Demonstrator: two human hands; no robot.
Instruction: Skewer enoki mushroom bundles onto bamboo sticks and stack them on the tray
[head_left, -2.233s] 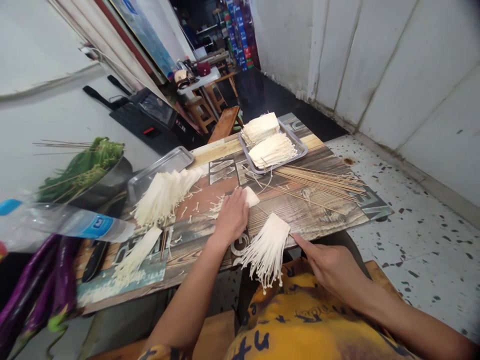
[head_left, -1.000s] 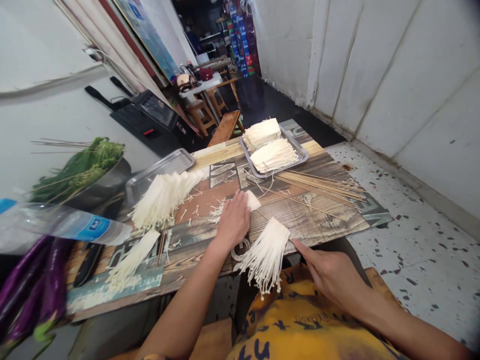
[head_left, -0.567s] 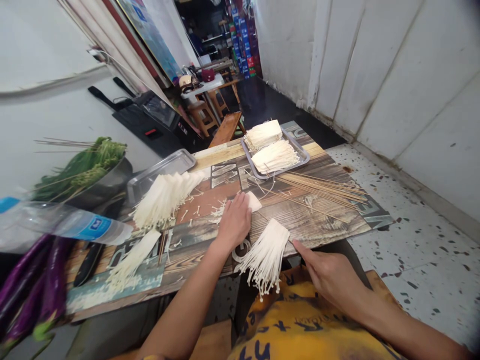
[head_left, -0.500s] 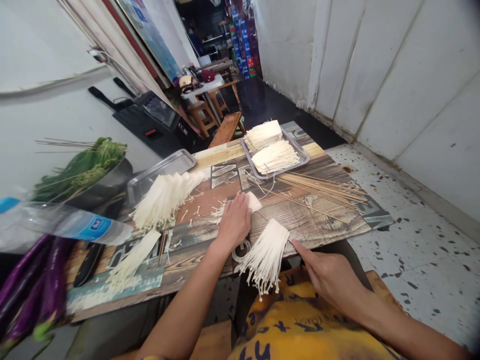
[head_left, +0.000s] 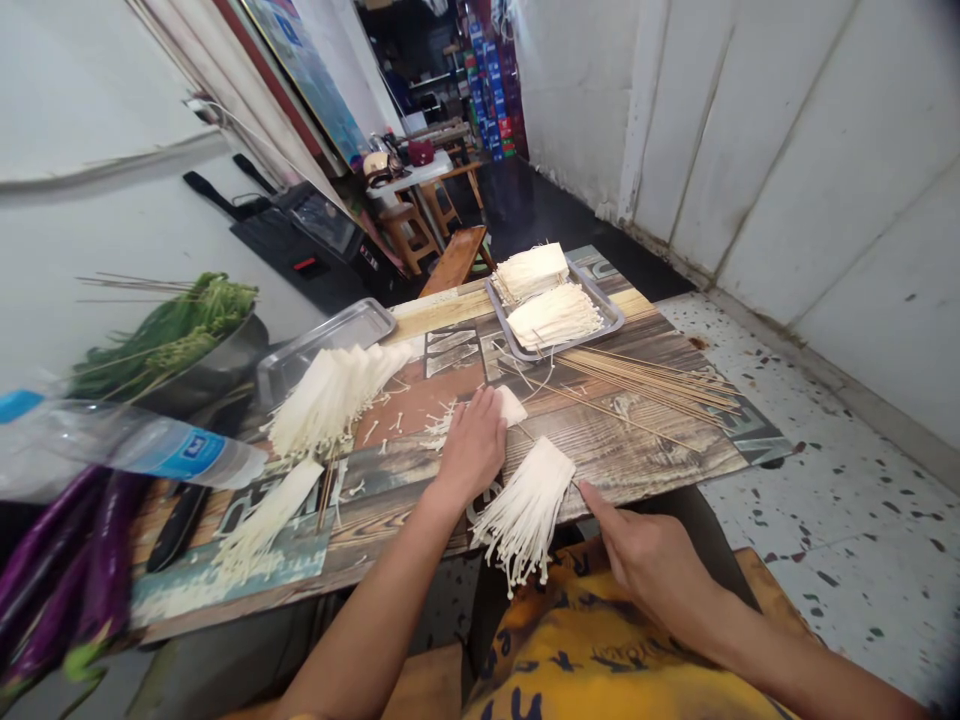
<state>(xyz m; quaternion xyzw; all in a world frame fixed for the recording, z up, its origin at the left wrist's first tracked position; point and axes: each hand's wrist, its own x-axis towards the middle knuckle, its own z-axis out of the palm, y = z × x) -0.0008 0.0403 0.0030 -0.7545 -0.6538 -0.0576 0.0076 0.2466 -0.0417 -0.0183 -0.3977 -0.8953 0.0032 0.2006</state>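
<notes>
My left hand lies palm down on the wooden table, fingers together, pressing a small white bunch of enoki mushrooms. Just right of it, a fan of enoki hangs over the table's near edge, threaded on a thin bamboo skewer. My right hand pinches the skewer's near end with thumb and forefinger, right beside the fan. The skewer's far end runs toward my left hand and is hidden there.
A steel tray with two enoki stacks sits at the back, loose skewers beside it. At left are an enoki pile, another tray, a knife, a water bottle, greens and eggplants.
My right hand and the skewered enoki fan have shifted slightly left, closer to my left hand. My left hand stays pressed on the small bunch.
</notes>
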